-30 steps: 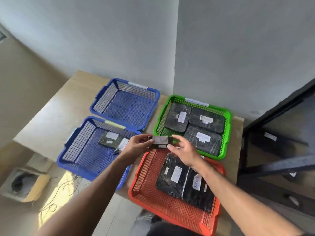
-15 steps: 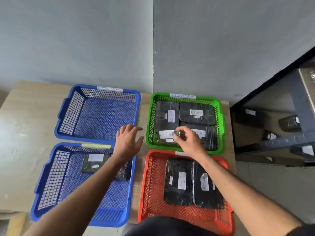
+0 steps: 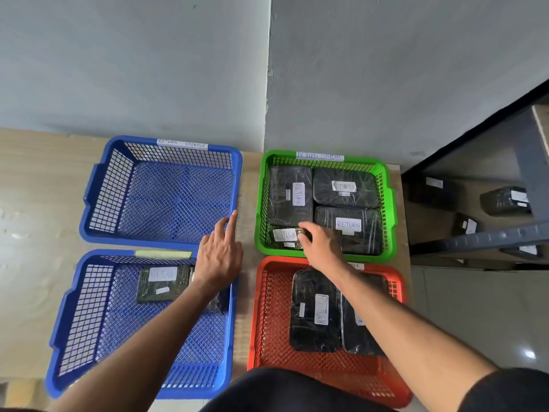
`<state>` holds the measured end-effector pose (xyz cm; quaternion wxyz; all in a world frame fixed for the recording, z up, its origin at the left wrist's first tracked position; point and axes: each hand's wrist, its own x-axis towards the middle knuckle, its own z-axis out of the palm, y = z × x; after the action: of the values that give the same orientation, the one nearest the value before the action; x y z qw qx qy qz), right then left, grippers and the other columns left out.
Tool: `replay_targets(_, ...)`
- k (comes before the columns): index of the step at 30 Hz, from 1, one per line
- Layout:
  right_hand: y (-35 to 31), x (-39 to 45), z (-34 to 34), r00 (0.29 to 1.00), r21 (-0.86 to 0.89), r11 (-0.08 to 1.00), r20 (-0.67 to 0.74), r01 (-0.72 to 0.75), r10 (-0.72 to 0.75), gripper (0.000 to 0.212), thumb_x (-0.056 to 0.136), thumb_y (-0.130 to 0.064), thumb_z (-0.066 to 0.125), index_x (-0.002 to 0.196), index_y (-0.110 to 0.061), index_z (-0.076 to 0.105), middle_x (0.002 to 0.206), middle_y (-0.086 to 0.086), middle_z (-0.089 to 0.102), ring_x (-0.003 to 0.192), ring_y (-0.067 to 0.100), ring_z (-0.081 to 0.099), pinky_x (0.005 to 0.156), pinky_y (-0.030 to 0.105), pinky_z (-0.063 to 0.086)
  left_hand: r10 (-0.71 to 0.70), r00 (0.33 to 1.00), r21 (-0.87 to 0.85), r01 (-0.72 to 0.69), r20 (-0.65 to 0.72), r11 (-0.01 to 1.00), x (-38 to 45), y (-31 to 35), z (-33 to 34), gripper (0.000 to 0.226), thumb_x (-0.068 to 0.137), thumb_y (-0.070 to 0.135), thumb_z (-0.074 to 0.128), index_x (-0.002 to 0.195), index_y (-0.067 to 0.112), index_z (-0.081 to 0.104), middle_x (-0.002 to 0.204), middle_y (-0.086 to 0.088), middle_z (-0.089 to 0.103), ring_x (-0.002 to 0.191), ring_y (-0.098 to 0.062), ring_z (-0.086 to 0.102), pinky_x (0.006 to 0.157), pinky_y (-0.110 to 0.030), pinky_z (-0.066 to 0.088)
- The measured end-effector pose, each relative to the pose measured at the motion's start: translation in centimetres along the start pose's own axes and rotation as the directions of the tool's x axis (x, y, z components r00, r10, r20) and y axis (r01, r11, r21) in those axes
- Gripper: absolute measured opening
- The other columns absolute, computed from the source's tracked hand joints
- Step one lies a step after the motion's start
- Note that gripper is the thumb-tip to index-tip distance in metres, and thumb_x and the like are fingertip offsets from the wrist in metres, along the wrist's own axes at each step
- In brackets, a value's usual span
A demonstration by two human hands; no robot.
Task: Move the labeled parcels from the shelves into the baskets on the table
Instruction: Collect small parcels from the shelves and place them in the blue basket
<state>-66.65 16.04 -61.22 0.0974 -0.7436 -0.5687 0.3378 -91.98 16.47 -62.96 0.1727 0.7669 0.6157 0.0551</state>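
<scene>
Gripping a small parcel (image 3: 284, 237) with my right hand (image 3: 319, 248), I have it low in the near left corner of the green basket (image 3: 386, 209); my fingers close over its right end, and its white label faces up. I cannot tell if the parcel already rests on the basket floor. My left hand (image 3: 218, 257) is open and holds nothing; its fingers are spread and point forward, above the gap between the two blue baskets, with the index fingertip at the near right corner of the far blue basket (image 3: 89, 200).

Three bigger parcels lie flat in the green basket, each marked RETURN: one (image 3: 289, 194) on the left, one (image 3: 344, 187) at the back right, one (image 3: 349, 228) in front of it, just beside my right hand. The red basket (image 3: 267, 322) holds two parcels side by side, one (image 3: 315, 310) on the left, the other partly under my right forearm. The near blue basket (image 3: 74, 322) holds a flat parcel (image 3: 162, 283) near its back wall, and another dark parcel is mostly hidden under my left wrist. All four baskets stand on the table (image 3: 35, 203). At the right, more parcels (image 3: 505, 200) sit on the shelves (image 3: 481, 237).
</scene>
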Motion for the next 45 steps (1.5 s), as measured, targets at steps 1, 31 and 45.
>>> replay_targets(1, -0.2, 0.0, 0.2, 1.0, -0.012, 1.0, -0.017, -0.015, 0.015, 0.034, 0.099, -0.023, 0.06, 0.132, -0.015, 0.054, 0.109, 0.007, 0.067, 0.072, 0.013, 0.063, 0.059, 0.028, 0.057, 0.0, 1.0, 0.001, 0.0, 0.005, 1.0, 0.0, 0.0, 0.0, 0.075, 0.093, 0.023, 0.054, 0.159, 0.011, 0.021, 0.151, -0.017, 0.041, 0.102, -0.034, 0.063, 0.086, -0.046, 0.05)
replay_targets(31, 2.7, -6.9, -7.7, 0.96, -0.004, 0.991, -0.246, 0.137, -0.134, 0.028, 0.099, -0.012, 0.05, 0.124, -0.009, 0.062, 0.108, 0.014, 0.069, 0.098, 0.03, 0.065, 0.08, 0.037, 0.053, 0.115, 0.993, -0.053, -0.117, -0.04, 0.992, -0.2, 9.5, -3.8, 0.079, 0.095, 0.047, 0.058, 0.159, 0.016, 0.023, 0.163, -0.014, 0.023, 0.144, -0.035, 0.034, 0.115, -0.052, 0.033)
replay_targets(45, 24.6, -22.8, -28.6, 0.724, -0.005, 0.985, -0.678, 0.172, -0.13, 0.025, 0.094, -0.024, 0.064, 0.116, -0.014, 0.067, 0.113, 0.001, 0.071, 0.106, 0.021, 0.065, 0.093, 0.034, 0.052, 0.548, 0.822, -0.346, -0.565, -0.157, 0.749, -5.0, 44.7, -3.1, 0.072, 0.09, 0.051, 0.058, 0.146, 0.006, 0.045, 0.138, -0.012, 0.051, 0.129, -0.029, 0.049, 0.11, -0.046, 0.042)
